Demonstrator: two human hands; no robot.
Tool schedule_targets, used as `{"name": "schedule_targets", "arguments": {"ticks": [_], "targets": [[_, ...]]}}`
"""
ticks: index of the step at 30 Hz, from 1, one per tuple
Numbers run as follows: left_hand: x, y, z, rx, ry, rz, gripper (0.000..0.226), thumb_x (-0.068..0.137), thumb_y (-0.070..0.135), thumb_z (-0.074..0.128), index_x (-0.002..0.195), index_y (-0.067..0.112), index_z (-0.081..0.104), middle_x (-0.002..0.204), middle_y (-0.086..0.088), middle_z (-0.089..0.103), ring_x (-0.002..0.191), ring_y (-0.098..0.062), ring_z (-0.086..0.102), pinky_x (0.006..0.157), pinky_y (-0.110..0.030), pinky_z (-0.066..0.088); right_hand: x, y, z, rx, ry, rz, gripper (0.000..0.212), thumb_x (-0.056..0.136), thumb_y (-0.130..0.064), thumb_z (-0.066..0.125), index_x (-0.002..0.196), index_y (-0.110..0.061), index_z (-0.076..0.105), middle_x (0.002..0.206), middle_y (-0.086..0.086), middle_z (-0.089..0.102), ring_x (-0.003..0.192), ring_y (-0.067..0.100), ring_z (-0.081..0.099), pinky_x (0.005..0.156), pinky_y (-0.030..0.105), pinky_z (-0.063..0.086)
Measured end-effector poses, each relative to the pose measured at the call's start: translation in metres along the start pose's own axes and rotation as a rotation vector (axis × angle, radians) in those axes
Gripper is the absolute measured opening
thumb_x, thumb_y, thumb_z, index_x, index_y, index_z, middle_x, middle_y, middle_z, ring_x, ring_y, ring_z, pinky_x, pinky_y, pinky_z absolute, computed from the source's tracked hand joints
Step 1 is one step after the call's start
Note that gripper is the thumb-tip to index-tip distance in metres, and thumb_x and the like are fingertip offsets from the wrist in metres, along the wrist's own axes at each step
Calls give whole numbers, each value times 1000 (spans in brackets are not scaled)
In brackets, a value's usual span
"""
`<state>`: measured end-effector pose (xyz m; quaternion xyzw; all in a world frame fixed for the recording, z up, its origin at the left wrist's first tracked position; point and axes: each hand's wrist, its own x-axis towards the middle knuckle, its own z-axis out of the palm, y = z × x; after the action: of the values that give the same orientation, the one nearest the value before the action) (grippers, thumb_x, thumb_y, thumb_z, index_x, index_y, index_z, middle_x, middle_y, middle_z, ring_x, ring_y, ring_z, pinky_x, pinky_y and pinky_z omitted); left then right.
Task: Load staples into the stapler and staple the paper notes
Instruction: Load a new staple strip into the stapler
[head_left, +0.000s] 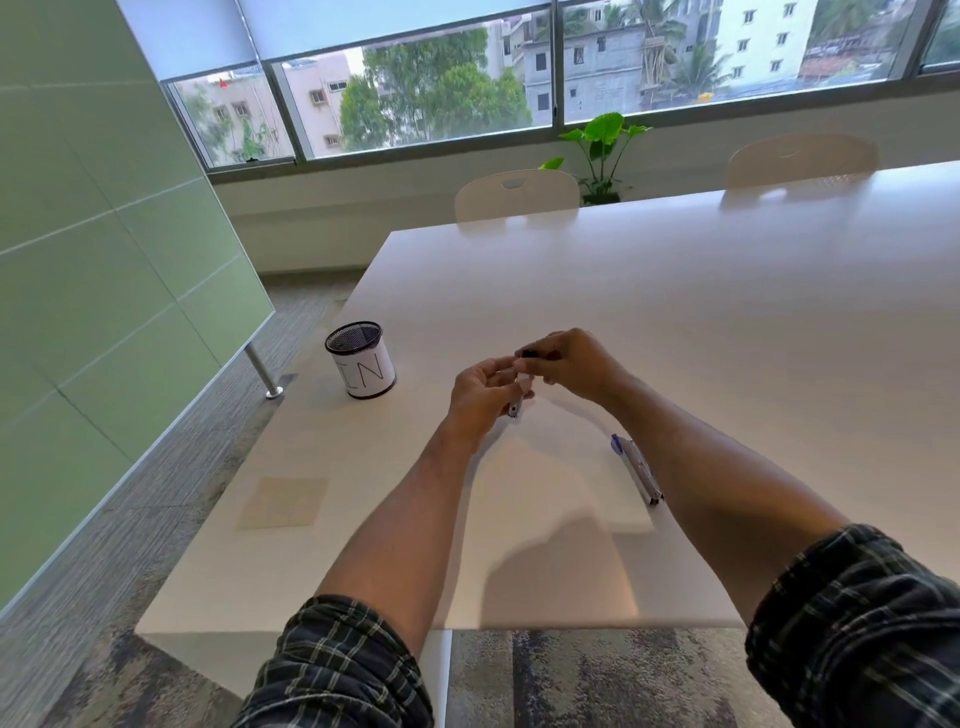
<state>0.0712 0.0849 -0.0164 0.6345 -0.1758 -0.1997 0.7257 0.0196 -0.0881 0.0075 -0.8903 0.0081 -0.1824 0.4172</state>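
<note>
cup (361, 366): standing on the counter (675, 322) near its left edge
pad (284, 502): lying by the near-left corner
pen (638, 468): lying right of the hands
chairs (517, 195): standing behind the far edge

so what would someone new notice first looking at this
Most likely the two hands meeting above the middle of the white table: the left hand and right hand both grip a small stapler, only partly visible between the fingers. Next, the mesh pen cup stands left of them near the table edge, and a blue-tipped pen lies on white paper beside the right forearm.
</note>
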Motion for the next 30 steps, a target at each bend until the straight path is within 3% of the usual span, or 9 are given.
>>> {"name": "schedule_targets", "arguments": {"ticks": [4,8,11,13,17,19,24,27,30], "targets": [[-1,-1,1,-63,33,-11,37,85,-7,76,120,-2,67,102,-16,77,82,-26,76,72,-29,60,2,3,8,23,33,161,48,88,-47,80,123,-15,72,100,5,74,87,18,69,77,32,55],[-3,-5,8,-108,52,-5,31,83,-14,74,112,-5,67,88,-14,78,74,-24,77,66,-26,59,1,8,16,210,2,217,29,90,-40,80,102,-13,81,90,10,78,78,18,67,59,22,51],[-2,-9,12,-154,64,11,30,83,-18,71,111,-10,64,95,-24,74,76,-29,75,74,-33,62,-1,10,21,260,74,260,27,86,-35,84,94,-9,82,87,17,77,72,17,65,60,26,50],[-2,-10,15,-160,69,9,30,84,-18,70,112,-12,63,96,-27,72,75,-31,72,79,-38,61,-4,9,24,277,107,283,29,83,-35,87,86,-7,81,82,19,76,67,16,64,61,30,50],[-2,-6,15,-59,21,7,15,92,-7,68,106,-11,67,84,-23,72,64,-21,72,59,-26,56,-7,8,26,325,179,306,44,76,-44,90,80,-3,75,68,10,72,59,10,64,57,26,51],[-2,-2,16,18,-21,-8,19,98,0,62,114,-10,68,89,-22,72,70,-19,73,61,-25,57,-8,7,27,339,198,318,51,74,-50,90,84,-3,72,68,3,70,58,7,65,55,23,51],[-2,6,15,95,-51,-29,26,98,-5,50,102,8,73,79,-9,77,75,-17,77,69,-26,61,-6,1,28,349,138,340,57,82,-53,84,83,2,68,71,12,69,65,15,64,65,32,50],[-3,9,8,131,-61,-54,23,100,4,53,102,9,75,89,-14,79,85,-24,78,73,-29,62,-5,-3,28,420,50,343,46,88,-49,80,83,-4,71,68,4,66,58,9,61,61,23,48],[-3,14,-1,213,-41,-72,27,100,12,52,92,10,78,87,-13,80,81,-23,78,69,-29,61,-5,-8,29,457,-53,318,38,95,-42,75,80,-7,69,68,5,59,56,8,50,52,15,38]]}}
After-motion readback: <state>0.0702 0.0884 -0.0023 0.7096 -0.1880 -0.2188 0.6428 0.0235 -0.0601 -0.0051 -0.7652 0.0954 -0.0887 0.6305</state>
